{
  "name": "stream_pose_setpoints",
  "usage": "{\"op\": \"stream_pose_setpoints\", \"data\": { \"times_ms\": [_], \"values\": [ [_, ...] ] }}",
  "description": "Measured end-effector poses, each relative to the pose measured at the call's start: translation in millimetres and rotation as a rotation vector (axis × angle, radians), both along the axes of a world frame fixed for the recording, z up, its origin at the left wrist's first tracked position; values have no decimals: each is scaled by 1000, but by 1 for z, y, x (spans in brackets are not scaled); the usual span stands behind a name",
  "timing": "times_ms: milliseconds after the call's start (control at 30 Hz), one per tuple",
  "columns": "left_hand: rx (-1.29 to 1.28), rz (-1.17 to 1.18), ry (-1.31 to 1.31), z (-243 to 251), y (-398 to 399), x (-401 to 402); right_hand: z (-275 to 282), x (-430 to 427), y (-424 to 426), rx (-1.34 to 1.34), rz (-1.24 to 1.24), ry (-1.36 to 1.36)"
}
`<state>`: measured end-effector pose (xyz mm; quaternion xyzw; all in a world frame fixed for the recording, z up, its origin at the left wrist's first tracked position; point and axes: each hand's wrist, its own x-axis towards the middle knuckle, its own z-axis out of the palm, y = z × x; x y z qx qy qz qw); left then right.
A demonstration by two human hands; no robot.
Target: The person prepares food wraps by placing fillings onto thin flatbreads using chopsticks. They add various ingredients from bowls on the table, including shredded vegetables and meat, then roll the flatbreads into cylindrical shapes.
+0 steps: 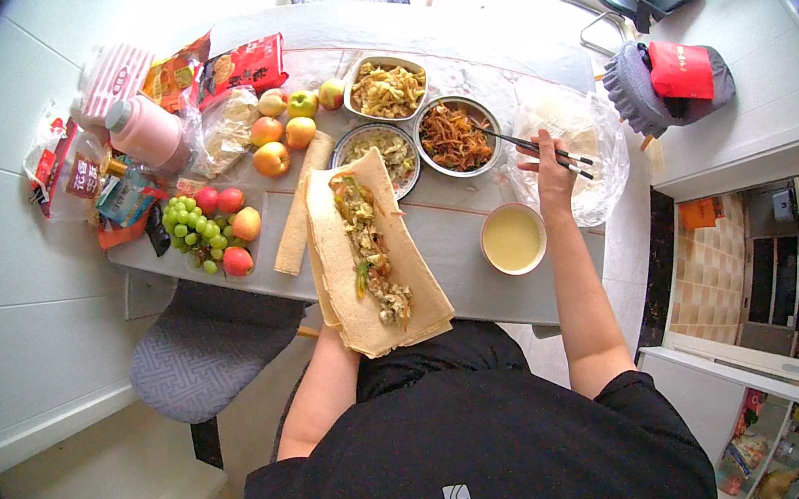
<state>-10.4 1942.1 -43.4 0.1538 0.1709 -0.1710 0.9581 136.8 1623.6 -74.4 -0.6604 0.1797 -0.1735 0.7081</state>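
My right hand (553, 172) holds a pair of black chopsticks (514, 141) with pale ends. Their tips reach into a round metal bowl (423, 155) of reddish-brown shredded food (456, 136). A wide, thin flatbread (412, 255) rests on my left hand, which is hidden beneath it; only the left forearm (338, 356) shows. Along the flatbread's middle runs a strip of mixed vegetable filling (371, 261). Behind it, partly covered, is a plate (412, 186) of pale green chopped food. A squarish bowl (348, 97) of yellowish food stands farther back.
A bowl of pale yellow liquid (513, 238) sits left of my right forearm, before a plastic bag of flatbreads (563, 114). A rolled flatbread (295, 233) lies left of the filled one. Grapes (191, 228), apples (272, 159), a pink jar (146, 135) and snack packets (240, 70) crowd the table's left.
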Motion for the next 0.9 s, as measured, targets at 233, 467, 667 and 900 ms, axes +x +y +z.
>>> {"op": "stream_pose_setpoints", "data": {
  "times_ms": [233,467,667,900],
  "values": [
    [2,10,4,1,2,1,-2,3,3,-235,154,153],
    [-1,33,22,5,2,0,-2,1,6,-274,0,-31],
    [-116,25,-29,-13,8,-1,11,8,13,-136,11,-85],
    [-58,45,7,-10,11,-6,-7,10,21,-143,113,65]
  ]
}}
